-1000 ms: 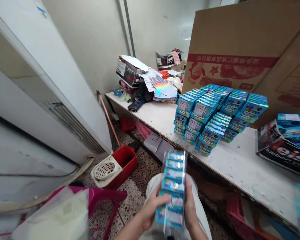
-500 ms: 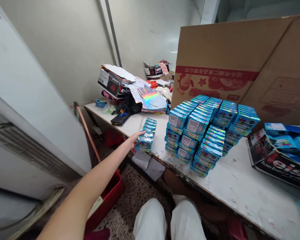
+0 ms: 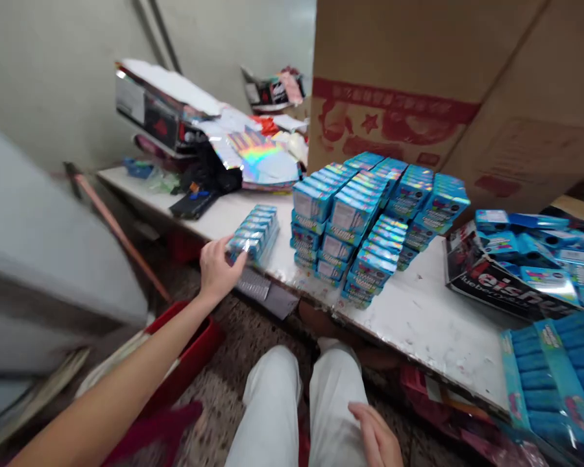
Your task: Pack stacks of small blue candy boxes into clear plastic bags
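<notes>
My left hand [image 3: 219,269] has its thumb and fingers round the near end of a film-wrapped row of small blue caramel boxes [image 3: 255,230], which lies by the table's front edge. To the right of that row stand several stacked rows of the same blue boxes [image 3: 353,224], their shiny tops facing up. My right hand [image 3: 377,434] is low in the view, beside my right thigh. Its visible fingers are stretched out with nothing in them, and part of the hand is cut off by the frame's lower edge.
Behind the stacks rises a big brown carton [image 3: 394,97]. A black display box [image 3: 506,285] of loose blue boxes and a blue pack [image 3: 549,383] stand at right. Papers [image 3: 267,159], a black wallet-like item [image 3: 193,205] and another box lie left. A red bin [image 3: 199,350] sits below.
My view has shifted right and downward. My left hand has come closer with its end of the wrapped row, which now lies more slantwise. My right hand has entered at the bottom.
</notes>
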Tool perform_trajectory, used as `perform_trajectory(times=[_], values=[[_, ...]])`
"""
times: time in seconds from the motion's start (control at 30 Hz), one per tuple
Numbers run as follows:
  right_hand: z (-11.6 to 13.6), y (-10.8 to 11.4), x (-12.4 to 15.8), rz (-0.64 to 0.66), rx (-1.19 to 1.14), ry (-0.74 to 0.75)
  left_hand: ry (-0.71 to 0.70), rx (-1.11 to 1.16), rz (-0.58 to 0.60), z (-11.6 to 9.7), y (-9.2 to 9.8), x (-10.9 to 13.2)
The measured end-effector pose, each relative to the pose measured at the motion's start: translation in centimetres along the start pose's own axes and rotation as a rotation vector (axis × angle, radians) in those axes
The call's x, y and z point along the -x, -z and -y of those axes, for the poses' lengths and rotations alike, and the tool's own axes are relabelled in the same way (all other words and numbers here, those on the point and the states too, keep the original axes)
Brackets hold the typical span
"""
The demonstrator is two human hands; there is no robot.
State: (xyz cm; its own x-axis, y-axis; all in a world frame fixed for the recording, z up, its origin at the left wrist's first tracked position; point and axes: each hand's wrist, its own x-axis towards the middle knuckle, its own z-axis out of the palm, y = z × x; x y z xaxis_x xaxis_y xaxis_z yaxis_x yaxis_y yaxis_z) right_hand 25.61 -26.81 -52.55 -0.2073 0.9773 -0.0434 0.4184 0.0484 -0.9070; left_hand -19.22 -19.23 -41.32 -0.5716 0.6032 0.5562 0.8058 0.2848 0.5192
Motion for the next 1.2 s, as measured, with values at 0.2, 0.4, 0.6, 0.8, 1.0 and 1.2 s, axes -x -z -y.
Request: perform_trajectory(times=[0.2,0.4,0.6,0.8,1.0,1.2], values=[[-1.6,2.9,0.7,0.284,0.138,0.001,0.233,-0.191,0.116,3.7,7.5,22.6],[-2.6,1.9,1.4,0.489,0.279,0.061,0.587,-0.475,0.020,7.0,17.0,41.0],[3.7,2.3,-2.2,0.145,0.074,0.136,0.260,-0.271,-0.075,5.6,15.6,36.0],[10.1,6.4,-12.3,-0.195,-0.202,0.136,-0.221,0.298,0.107,-8.2,5.4,22.4],[12.8,6.7,-21.9,-0.304,-0.383,-0.078,-0.130,0.328,0.193,-21.4,-4.4,15.5],[13.9,5.8,-26.6,-0.276,-0.568,-0.253,0.224,0.259,0.252,-26.5,-10.7,11.7]])
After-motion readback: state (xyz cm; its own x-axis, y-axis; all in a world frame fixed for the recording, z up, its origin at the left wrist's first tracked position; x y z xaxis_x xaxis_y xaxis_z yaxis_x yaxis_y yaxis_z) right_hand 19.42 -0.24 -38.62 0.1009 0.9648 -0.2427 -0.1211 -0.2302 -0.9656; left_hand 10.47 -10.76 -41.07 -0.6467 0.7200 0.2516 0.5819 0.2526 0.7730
